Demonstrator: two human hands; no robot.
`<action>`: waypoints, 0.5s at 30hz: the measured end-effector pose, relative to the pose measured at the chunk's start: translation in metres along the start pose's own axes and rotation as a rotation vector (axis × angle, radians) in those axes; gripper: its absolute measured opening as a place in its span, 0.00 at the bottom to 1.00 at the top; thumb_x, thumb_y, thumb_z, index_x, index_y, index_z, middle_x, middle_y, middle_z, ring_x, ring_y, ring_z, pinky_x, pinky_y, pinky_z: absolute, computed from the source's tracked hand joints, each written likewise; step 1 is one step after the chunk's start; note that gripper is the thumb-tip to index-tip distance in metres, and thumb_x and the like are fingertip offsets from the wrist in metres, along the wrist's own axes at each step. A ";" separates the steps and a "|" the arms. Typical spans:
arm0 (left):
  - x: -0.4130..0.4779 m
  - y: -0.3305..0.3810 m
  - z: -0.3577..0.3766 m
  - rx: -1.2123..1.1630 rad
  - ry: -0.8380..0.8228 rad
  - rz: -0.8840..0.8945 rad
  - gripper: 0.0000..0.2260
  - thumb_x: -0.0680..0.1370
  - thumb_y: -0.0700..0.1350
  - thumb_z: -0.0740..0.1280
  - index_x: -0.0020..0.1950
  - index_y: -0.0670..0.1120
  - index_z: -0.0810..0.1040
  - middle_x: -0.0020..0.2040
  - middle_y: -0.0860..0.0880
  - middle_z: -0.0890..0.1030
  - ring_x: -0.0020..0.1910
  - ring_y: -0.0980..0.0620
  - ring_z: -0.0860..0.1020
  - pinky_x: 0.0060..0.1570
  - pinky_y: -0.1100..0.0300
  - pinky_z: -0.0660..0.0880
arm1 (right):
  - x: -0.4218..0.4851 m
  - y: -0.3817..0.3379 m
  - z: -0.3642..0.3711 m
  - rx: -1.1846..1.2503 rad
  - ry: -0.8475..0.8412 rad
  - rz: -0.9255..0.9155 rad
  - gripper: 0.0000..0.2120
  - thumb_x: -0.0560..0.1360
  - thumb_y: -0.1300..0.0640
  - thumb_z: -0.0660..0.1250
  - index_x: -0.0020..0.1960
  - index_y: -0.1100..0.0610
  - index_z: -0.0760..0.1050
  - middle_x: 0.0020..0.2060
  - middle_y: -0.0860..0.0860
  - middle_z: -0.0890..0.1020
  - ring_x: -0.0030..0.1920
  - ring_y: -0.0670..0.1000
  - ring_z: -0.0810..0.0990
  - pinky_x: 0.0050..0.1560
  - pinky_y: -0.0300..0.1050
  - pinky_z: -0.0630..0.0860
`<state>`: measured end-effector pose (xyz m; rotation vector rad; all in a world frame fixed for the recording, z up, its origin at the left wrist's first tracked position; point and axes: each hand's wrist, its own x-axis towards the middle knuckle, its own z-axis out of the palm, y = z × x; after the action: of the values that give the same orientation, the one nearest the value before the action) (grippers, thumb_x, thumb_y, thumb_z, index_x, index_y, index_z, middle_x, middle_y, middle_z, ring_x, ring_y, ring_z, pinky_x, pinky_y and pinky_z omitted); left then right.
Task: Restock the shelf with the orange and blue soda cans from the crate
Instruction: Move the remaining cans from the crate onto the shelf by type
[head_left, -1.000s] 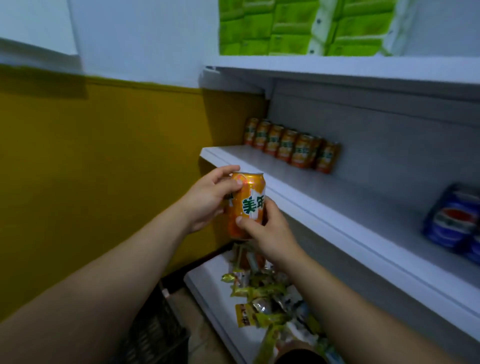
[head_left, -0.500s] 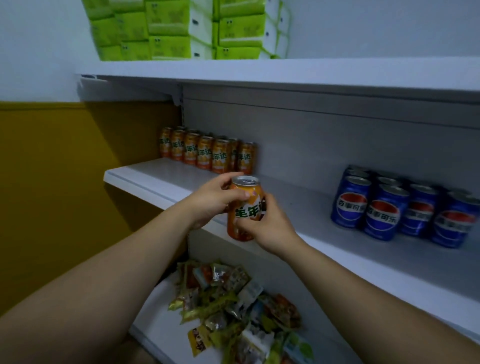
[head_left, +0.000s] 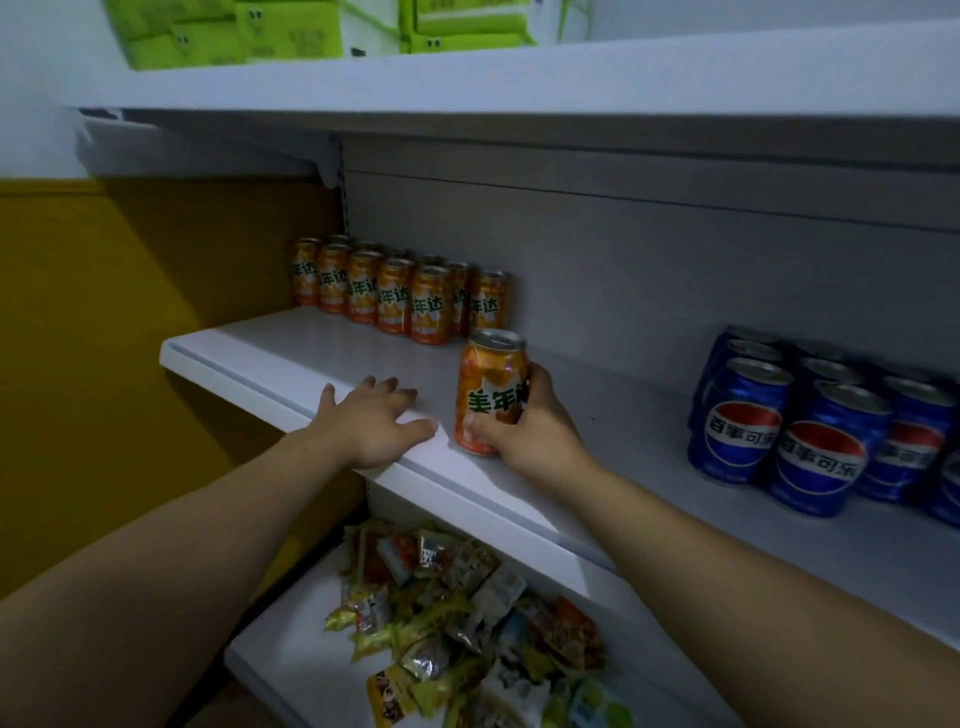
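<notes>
The left hand (head_left: 371, 421) lies flat with fingers spread on the front edge of the white shelf (head_left: 249, 353). Bare surface runs beyond its fingertips to the grey back panel (head_left: 649, 270). Just to its right, the right hand (head_left: 530, 436) wraps thumb and fingers round an upright orange can (head_left: 488, 389), base at the shelf lip; whether it touches is unclear. Beyond that hand, slightly left, stand the shelved orange cans (head_left: 395, 299), a small gap between. Well to its right cluster blue cans (head_left: 810, 426), with open shelf between. Snack packets (head_left: 467, 613) lie below both hands.
</notes>
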<state>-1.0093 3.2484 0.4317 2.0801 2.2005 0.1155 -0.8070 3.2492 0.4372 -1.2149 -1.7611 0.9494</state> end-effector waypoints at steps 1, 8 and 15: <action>0.002 -0.001 0.003 0.007 -0.007 0.005 0.30 0.76 0.68 0.50 0.77 0.58 0.55 0.79 0.52 0.51 0.77 0.49 0.47 0.71 0.36 0.42 | 0.006 0.001 0.002 -0.001 0.000 0.004 0.38 0.71 0.52 0.74 0.73 0.49 0.57 0.66 0.47 0.74 0.65 0.50 0.74 0.61 0.43 0.68; 0.005 -0.005 0.015 0.022 0.058 0.016 0.29 0.77 0.67 0.48 0.76 0.60 0.54 0.78 0.54 0.52 0.77 0.51 0.48 0.72 0.38 0.43 | 0.049 0.011 0.015 0.009 -0.031 -0.003 0.46 0.69 0.55 0.76 0.76 0.47 0.48 0.63 0.46 0.72 0.64 0.49 0.73 0.58 0.41 0.68; 0.008 -0.008 0.020 0.002 0.095 0.018 0.29 0.76 0.69 0.47 0.76 0.61 0.55 0.78 0.56 0.52 0.77 0.53 0.49 0.73 0.40 0.43 | 0.094 0.017 0.027 -0.138 0.037 -0.079 0.47 0.69 0.52 0.77 0.76 0.53 0.50 0.67 0.50 0.73 0.65 0.52 0.74 0.58 0.41 0.69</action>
<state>-1.0145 3.2550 0.4104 2.1382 2.2359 0.2175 -0.8471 3.3392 0.4276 -1.2309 -1.8562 0.7665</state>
